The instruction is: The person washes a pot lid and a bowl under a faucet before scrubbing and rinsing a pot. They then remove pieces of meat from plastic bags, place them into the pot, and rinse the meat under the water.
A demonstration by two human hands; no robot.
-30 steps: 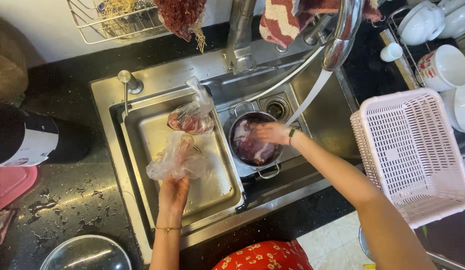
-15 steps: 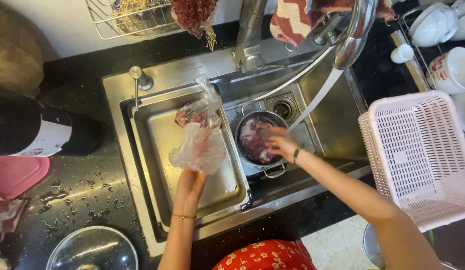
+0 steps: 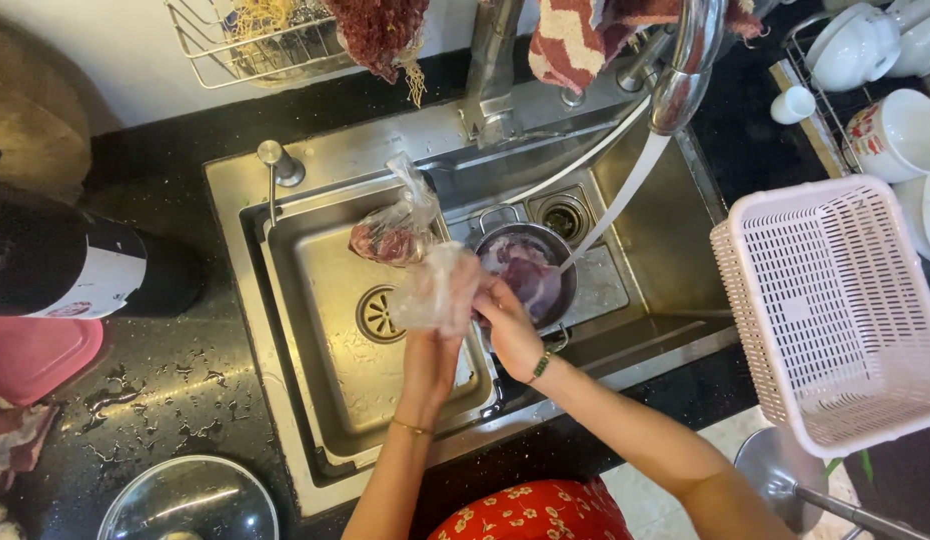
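The fingers of the left hand (image 3: 432,352) pinch a crumpled clear plastic bag (image 3: 438,290), and the fingers of the right hand (image 3: 507,325) now close on the same bag; a second ago that hand was over the small round steel pot of raw red meat (image 3: 525,272). Both hands have drawn together above the stainless steel sink (image 3: 675,240), so the work seems to have turned from pot to bag. A second clear bag of meat (image 3: 390,238) lies behind, and water streams from the tap (image 3: 680,95) into the pot.
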